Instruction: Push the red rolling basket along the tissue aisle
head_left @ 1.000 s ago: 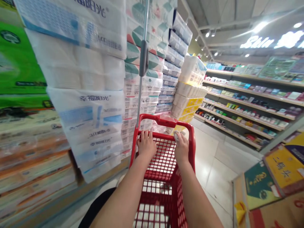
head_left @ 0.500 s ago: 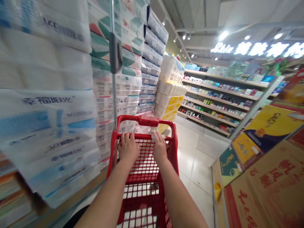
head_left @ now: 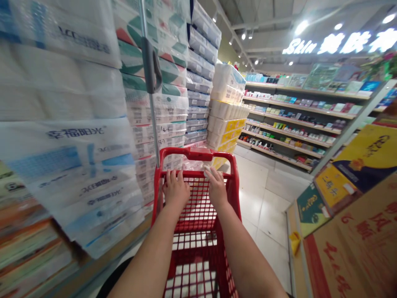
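Note:
A red shopping cart (head_left: 200, 155) with a mesh basket is in front of me at the middle of the view. My left hand (head_left: 176, 188) rests over the left part of its upper bar, with the fingers bent across it. On the right part of the same bar lies my right hand (head_left: 215, 186), its fingers bent over the edge. A small whitish patch shows at the right fingertips; I cannot make out what it is. A thin metal pole (head_left: 154, 120) with a grey grip (head_left: 151, 66) rises at the cart's left corner.
Wrapped tissue packs (head_left: 71, 153) are stacked high close on the left. More packs with yellow labels (head_left: 228, 128) stand ahead. Boxed goods (head_left: 359, 231) line the right side. Tiled floor (head_left: 257, 194) runs between, towards lit shelves (head_left: 291, 128) of small products.
The cart and both hands sit farther right in the view. The stacks and shelves have also shifted right and appear slightly larger. Both hands keep their places on the bar.

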A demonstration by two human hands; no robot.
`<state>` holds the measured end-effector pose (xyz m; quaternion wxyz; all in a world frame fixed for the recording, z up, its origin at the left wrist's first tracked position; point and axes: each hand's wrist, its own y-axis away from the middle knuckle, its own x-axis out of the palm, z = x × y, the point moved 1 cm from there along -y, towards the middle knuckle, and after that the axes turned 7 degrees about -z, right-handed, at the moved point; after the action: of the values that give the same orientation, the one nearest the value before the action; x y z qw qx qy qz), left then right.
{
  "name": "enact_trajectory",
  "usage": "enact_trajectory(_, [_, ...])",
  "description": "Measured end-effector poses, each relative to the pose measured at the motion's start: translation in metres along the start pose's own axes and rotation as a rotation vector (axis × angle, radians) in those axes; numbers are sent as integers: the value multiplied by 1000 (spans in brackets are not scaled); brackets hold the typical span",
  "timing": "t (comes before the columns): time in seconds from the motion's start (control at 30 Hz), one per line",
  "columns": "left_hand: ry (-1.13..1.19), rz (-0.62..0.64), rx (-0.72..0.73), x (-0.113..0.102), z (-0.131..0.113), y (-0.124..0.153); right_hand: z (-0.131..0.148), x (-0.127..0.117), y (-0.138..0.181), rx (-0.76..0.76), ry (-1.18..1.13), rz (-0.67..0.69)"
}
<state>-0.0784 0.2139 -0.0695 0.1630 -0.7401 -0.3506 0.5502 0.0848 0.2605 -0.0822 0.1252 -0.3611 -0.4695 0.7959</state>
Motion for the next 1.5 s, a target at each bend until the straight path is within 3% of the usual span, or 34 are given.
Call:
enact_trajectory(0.13, [8, -6, 7, -1, 0, 2, 2, -1, 2, 130, 69, -74])
enact_trajectory(0.3, [10, -21, 6, 1, 0, 4, 10, 2, 4, -3, 26, 82])
enact_trajectory(0.47, [6, -20, 5, 3, 1, 4, 7, 0, 3, 206, 97, -74])
enact_trajectory(0.63, [1, -14, 1, 3, 1, 3, 14, 4, 3, 3, -31, 60])
enact_trajectory(0.8, [15, -7, 3, 3, 2, 3, 8, 1, 1, 255, 49, -172])
enact_trajectory(0.87, [14, -8, 1, 3, 2, 3, 8, 2, 0, 246, 44, -191])
enact_trajectory(1.0, [13, -37, -8, 1, -2, 5, 14, 10, -1, 84, -87, -86])
enact_trajectory(1.07, [37, -81, 56, -4, -8, 6, 16, 14, 0, 72, -189, -34])
enact_trajectory(1.17, [135, -84, 291, -9, -17, 8, 20, 20, 0, 154, -366, 80])
enact_trajectory(1.27, [255, 18, 446, -5, -20, 9, 25, 24, 0, 260, -561, 164])
enact_trajectory(1.4, [296, 56, 439, 7, -17, 7, 33, 23, -3, 295, -794, 148])
enact_trajectory(1.5, [256, 34, 406, 9, -12, 3, 33, 18, -5, 327, -753, 140])
